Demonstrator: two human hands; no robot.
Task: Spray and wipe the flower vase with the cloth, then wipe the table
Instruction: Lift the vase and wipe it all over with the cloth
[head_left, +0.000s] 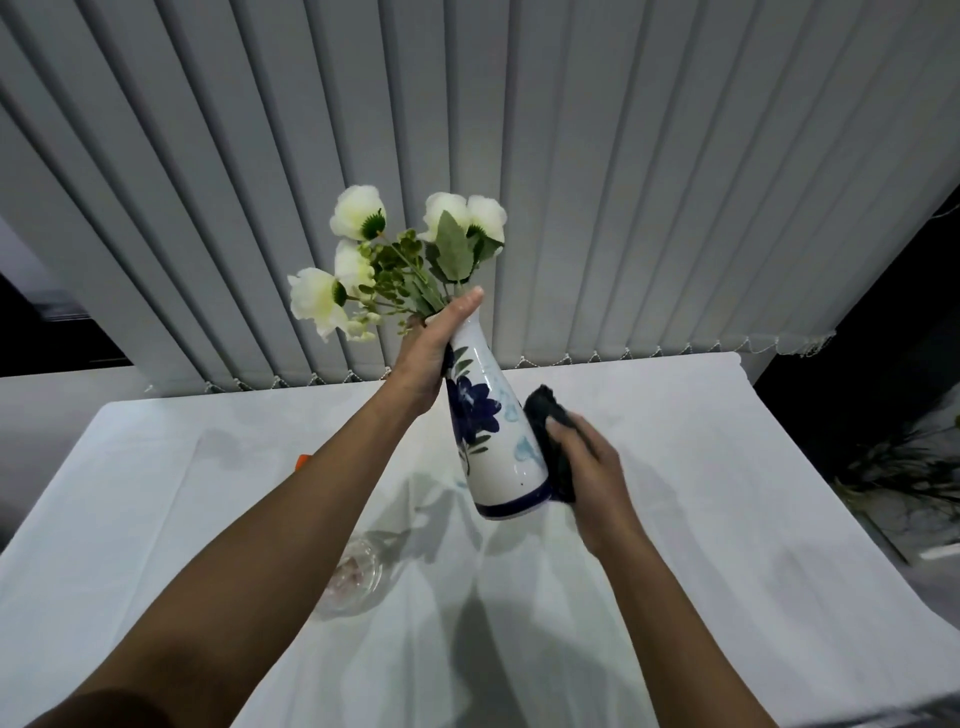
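A: Vase (493, 426) is held clear of the table (701, 467), tilted, base toward the camera, flowers (395, 254) leaning up and away. Neck is gripped by the left hand (423, 364), fingers curled round it, thumb laid along the rim

B: And the cloth?

A: Dark cloth (550, 441) is bunched in the right hand (592, 467), fingers closed over it, and pressed against the lower right flank of the vase, just above the blue base band

B: Step judged to be the wipe, then. How is it best done?

A: Pressure should be kept modest and met by the left hand, since the glaze looks slick and only the narrow neck is held. Strokes are best run lengthwise, neck to base, with the vase turned a little at the neck between passes so the far side gets covered

B: Hazards noted?

A: A small glass dish (353, 577) sits on the table under the left forearm; the base should be kept away from it if lowered. Flowers may slip out if the tilt is deepened. The spray bottle cannot be identified; only an orange edge (301, 460) shows behind the left arm. Table wipe is not yet begun
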